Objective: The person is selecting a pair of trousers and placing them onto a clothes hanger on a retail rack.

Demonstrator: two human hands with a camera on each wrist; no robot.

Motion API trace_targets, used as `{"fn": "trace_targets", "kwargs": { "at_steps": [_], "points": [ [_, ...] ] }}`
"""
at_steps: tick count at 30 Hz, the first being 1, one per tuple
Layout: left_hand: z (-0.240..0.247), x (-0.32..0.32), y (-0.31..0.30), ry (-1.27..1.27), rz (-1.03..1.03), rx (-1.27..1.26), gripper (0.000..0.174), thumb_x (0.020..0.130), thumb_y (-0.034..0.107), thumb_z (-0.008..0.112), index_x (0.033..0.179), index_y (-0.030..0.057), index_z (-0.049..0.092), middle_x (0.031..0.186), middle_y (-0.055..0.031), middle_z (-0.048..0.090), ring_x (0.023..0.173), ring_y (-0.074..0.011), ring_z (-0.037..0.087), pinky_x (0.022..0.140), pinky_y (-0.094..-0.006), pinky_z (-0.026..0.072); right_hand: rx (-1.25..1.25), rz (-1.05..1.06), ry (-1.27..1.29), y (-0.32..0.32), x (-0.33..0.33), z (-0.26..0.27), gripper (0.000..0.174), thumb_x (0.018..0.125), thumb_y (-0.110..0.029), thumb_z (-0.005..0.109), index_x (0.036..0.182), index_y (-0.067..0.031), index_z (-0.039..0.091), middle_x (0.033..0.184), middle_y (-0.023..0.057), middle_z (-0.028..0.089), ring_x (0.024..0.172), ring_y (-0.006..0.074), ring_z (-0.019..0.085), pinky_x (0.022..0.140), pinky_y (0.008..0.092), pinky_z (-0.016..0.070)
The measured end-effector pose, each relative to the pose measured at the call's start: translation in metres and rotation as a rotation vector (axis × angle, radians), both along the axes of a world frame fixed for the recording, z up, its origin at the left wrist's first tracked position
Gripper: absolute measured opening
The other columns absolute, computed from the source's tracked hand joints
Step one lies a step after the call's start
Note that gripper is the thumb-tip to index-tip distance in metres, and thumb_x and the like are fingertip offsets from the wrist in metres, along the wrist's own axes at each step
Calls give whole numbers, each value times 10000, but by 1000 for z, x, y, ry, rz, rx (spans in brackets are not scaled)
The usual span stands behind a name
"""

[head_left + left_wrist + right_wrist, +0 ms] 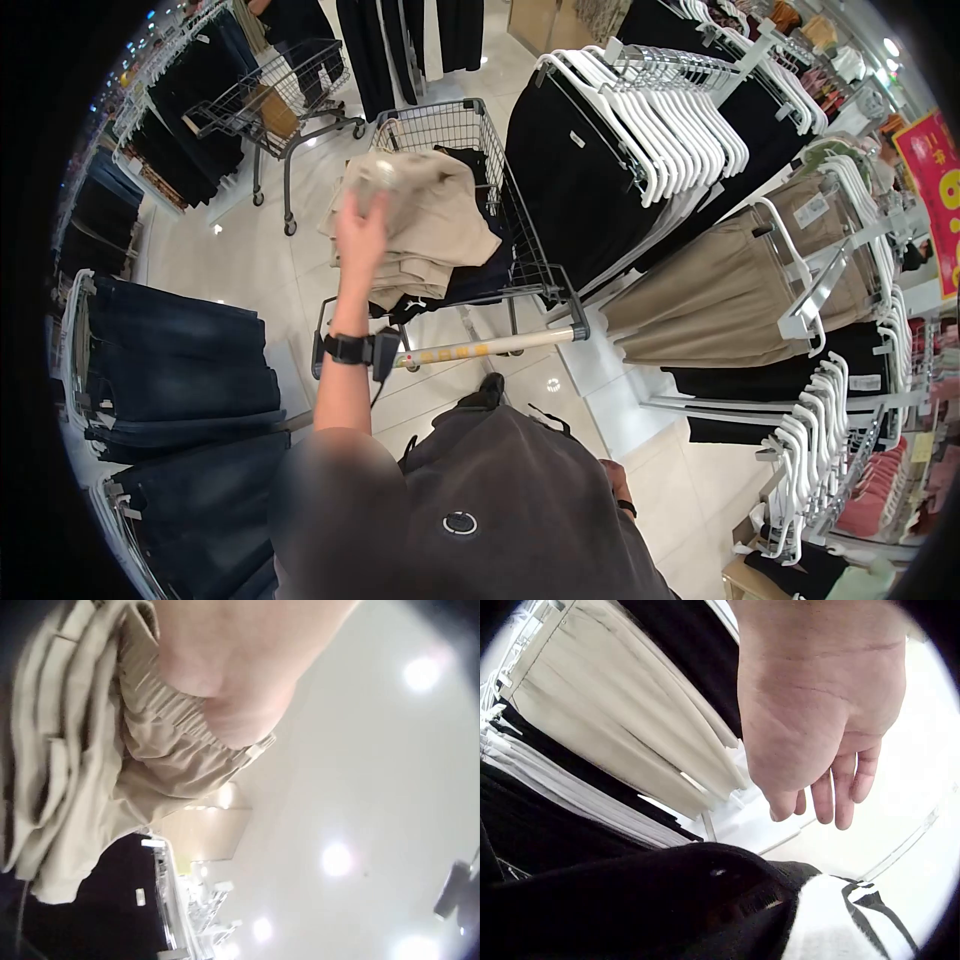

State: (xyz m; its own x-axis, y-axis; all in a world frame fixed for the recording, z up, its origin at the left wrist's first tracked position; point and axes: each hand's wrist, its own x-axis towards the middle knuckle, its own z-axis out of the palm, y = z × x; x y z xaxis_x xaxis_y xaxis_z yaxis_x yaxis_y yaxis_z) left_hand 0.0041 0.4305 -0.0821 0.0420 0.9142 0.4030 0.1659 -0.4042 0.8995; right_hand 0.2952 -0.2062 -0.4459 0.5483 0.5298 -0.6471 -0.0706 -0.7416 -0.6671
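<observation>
My left hand (362,232) reaches over the shopping cart (488,347) and grips beige trousers (440,205) on top of the cart's load. In the left wrist view the hand (232,690) lies over their gathered elastic waistband (169,705), its fingers hidden behind the cloth. More beige folds are layered beneath, with dark clothing (492,280) under and beside them in the basket. My right hand (817,720) hangs at my side holding nothing, its fingers (844,791) loose and slightly bent.
Jeans (180,345) hang on racks at the left. To the right are black trousers (560,170) on white hangers and khaki trousers (730,290) over a white base. A second cart (290,85) with a brown box stands beyond. Pale tiled floor (215,265) runs between.
</observation>
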Motion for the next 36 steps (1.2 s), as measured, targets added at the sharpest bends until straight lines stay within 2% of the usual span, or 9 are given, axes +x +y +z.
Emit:
{"fn": "trace_targets", "kwargs": {
  "at_steps": [4, 10, 17, 20, 23, 27, 28, 33, 36],
  "points": [
    [52, -10, 16, -481, 98, 142, 351, 972, 211, 623, 1242, -8, 569, 1139, -55, 653, 969, -111, 593, 867, -261, 461, 12, -17, 58, -14, 8, 4, 353, 909, -233, 666, 1140, 33, 646, 934, 111, 707, 795, 187, 681, 632, 298, 533],
    [141, -27, -21, -569, 28, 449, 291, 972, 141, 613, 1229, 13, 568, 1135, -58, 655, 1021, -121, 603, 908, -273, 456, -32, -291, 84, -25, 7, 36, 328, 908, -217, 631, 1140, 12, 658, 933, 114, 712, 762, 196, 709, 583, 287, 496],
    [204, -21, -162, -585, -181, 490, 321, 985, 131, 573, 1264, -16, 511, 1214, -111, 617, 1087, -235, 616, 954, -381, 488, 182, -240, -61, -14, 16, 74, 340, 934, -227, 616, 1188, -3, 642, 979, 71, 705, 827, 160, 694, 638, 253, 490],
    [178, -18, -218, -541, -301, 394, 315, 959, 141, 619, 1214, -28, 545, 1160, -120, 633, 1037, -180, 614, 922, -354, 477, 324, -205, 17, 42, 8, 153, 375, 991, -268, 550, 1261, -10, 589, 1064, 89, 694, 905, 168, 681, 734, 278, 490],
    [99, -3, -283, 23, -125, 148, 267, 878, 98, 608, 1122, -8, 585, 1049, -109, 657, 948, -202, 629, 830, -336, 504, 582, -148, 471, 97, -22, 200, 469, 1004, -340, 526, 1365, -42, 502, 1167, 106, 651, 1012, 191, 641, 877, 331, 491],
    [10, 63, -359, -102, -752, -290, 282, 884, 75, 658, 1148, 13, 577, 891, 29, 584, 716, -50, 534, 575, -236, 444, 825, -232, 931, 107, -74, 306, 510, 1001, -339, 508, 1416, -50, 442, 1264, 114, 594, 1107, 209, 591, 963, 341, 464],
    [18, 66, -369, 156, -862, -450, 366, 914, 76, 643, 1258, 6, 541, 1030, 5, 607, 879, -75, 578, 728, -251, 497, 882, -291, 948, 100, -78, 313, 510, 993, -332, 511, 1411, -47, 445, 1264, 116, 595, 1107, 214, 592, 965, 346, 464],
    [8, 65, -391, 41, -1245, -562, 466, 910, 45, 636, 1354, 43, 492, 1309, -71, 573, 1259, -167, 486, 1065, -349, 379, 1002, -526, 896, 56, -77, 307, 516, 951, -296, 527, 1388, -31, 461, 1262, 128, 598, 1106, 238, 597, 976, 372, 465],
    [-1, 54, -384, 130, -1362, -192, 561, 878, 27, 649, 1405, 82, 466, 1480, -115, 435, 1439, -263, 294, 1154, -411, 265, 1006, -630, 852, 35, -82, 299, 520, 926, -275, 537, 1375, -22, 470, 1260, 136, 600, 1106, 252, 600, 982, 387, 466]
  ]
}}
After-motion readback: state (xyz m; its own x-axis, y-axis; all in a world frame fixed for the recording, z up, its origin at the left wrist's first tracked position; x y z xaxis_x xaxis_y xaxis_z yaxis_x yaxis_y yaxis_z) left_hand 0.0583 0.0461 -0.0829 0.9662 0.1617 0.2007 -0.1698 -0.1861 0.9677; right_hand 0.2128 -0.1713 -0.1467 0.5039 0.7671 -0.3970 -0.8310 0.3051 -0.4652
